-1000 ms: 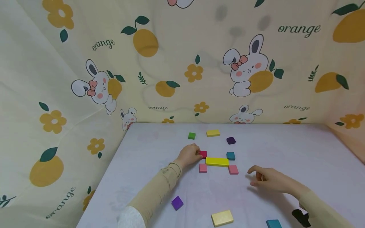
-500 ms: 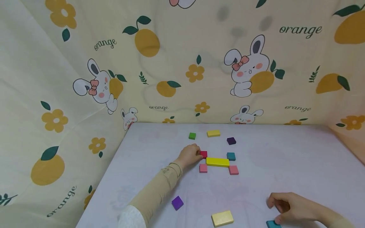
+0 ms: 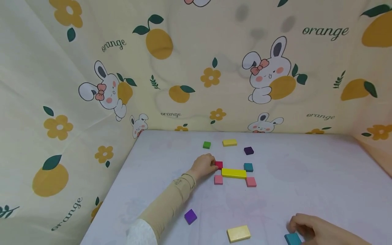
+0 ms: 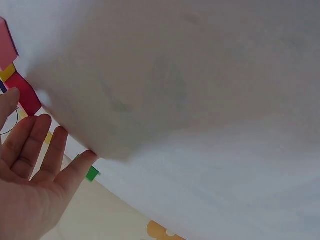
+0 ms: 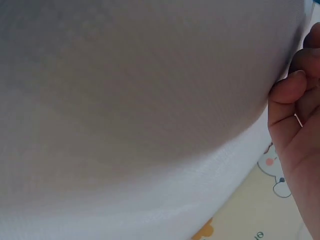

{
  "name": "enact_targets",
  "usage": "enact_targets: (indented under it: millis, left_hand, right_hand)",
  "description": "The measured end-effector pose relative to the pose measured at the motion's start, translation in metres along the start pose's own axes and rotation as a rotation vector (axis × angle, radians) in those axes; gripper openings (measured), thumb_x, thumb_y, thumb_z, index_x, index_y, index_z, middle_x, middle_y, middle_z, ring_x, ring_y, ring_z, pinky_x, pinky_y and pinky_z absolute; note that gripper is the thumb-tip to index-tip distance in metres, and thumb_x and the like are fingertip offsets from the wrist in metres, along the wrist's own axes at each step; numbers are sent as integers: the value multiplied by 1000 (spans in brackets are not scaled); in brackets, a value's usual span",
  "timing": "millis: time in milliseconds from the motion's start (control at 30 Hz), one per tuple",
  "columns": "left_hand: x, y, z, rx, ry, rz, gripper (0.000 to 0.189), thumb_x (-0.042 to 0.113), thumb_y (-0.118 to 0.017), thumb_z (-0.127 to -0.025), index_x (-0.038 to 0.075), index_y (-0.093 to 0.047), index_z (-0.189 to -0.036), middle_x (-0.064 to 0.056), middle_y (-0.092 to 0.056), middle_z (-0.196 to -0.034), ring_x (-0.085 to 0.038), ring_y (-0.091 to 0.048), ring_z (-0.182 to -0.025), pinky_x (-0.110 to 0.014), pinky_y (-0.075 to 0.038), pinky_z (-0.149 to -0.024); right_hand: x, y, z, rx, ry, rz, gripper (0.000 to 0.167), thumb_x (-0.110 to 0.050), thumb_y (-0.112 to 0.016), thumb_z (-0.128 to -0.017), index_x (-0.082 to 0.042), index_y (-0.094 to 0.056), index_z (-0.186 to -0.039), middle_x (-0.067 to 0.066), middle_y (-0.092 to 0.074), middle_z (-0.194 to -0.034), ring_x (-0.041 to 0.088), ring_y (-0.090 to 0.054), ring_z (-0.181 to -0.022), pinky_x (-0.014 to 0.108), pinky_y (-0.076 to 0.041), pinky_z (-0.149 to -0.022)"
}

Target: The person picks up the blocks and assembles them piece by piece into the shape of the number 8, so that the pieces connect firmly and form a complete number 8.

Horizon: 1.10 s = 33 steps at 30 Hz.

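My left hand (image 3: 203,166) is beside a red block (image 3: 218,165), with thumb and index finger at its left end; the left wrist view shows the thumb and fingers on either side of the red block (image 4: 27,95). The red block lies at the upper left corner of a long yellow block (image 3: 233,173). Pink blocks sit at its lower left (image 3: 218,180) and lower right, and a teal block (image 3: 248,167) at its upper right. At the bottom right, my right hand (image 3: 318,231) pinches a blue block (image 3: 293,239) with curled fingers; its near part is cut off.
At the back lie a green block (image 3: 206,145), a yellow block (image 3: 229,142) and a dark purple block (image 3: 248,150). Nearer me are a purple block (image 3: 190,216) and a pale yellow block (image 3: 238,233). A printed cloth (image 3: 190,51) hangs behind the white table (image 3: 306,170).
My right hand has come from beside the pink block down toward me to the blue block and taken hold of it, shifting it slightly. My left hand has stayed at the red block.
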<state>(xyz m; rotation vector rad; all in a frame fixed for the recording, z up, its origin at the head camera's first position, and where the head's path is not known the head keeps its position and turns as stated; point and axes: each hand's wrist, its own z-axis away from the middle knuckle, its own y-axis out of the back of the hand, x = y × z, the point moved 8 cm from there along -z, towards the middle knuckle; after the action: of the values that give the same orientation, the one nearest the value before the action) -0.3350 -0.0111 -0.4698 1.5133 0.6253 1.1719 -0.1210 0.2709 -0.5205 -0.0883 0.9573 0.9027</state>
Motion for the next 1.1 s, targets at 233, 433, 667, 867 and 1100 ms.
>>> enact_targets:
  millis: [233,433,667,867,1100]
  left_hand:
    - [1,1,0,1,-7,0,25,28,-67,-85,10,-70,-101,1,-60,-83,-11,-49,-72,-19,-43,-67]
    - [2,2,0,36,-38,-9,23,28,-68,-84,9,-70,-97,0,-61,-81,-11,-49,-70,-18,-43,-66]
    - [1,0,0,44,-58,-22,22,28,-67,-85,8,-70,-96,1,-58,-77,-11,-47,-67,-18,-41,-63]
    - [3,2,0,31,-46,-26,24,29,-67,-85,9,-69,-97,1,-56,-76,-11,-47,-68,-17,-40,-63]
    - [3,3,0,47,-63,-38,24,29,-67,-85,8,-69,-97,1,-56,-75,-11,-46,-67,-18,-39,-63]
  right_hand:
    - [-13,10,-4,-2,149,67,23,-19,-65,-84,-11,-56,-103,7,-53,-98,13,-48,-81,20,-41,-68]
    - [-48,19,-2,143,584,364,19,-24,-67,-83,-20,-56,-97,-7,-48,-80,-3,-42,-71,20,-33,-54]
    - [-66,27,-21,251,459,454,27,-39,-67,-81,-20,-61,-99,-12,-46,-77,-6,-41,-70,19,-34,-56]
    - [-86,32,-41,331,288,530,27,-37,-72,-77,-20,-64,-95,-10,-46,-71,-2,-41,-66,20,-33,-55]
    - [-103,32,-63,460,140,576,22,-28,-75,-75,-19,-65,-92,-6,-48,-68,8,-45,-67,22,-35,-57]
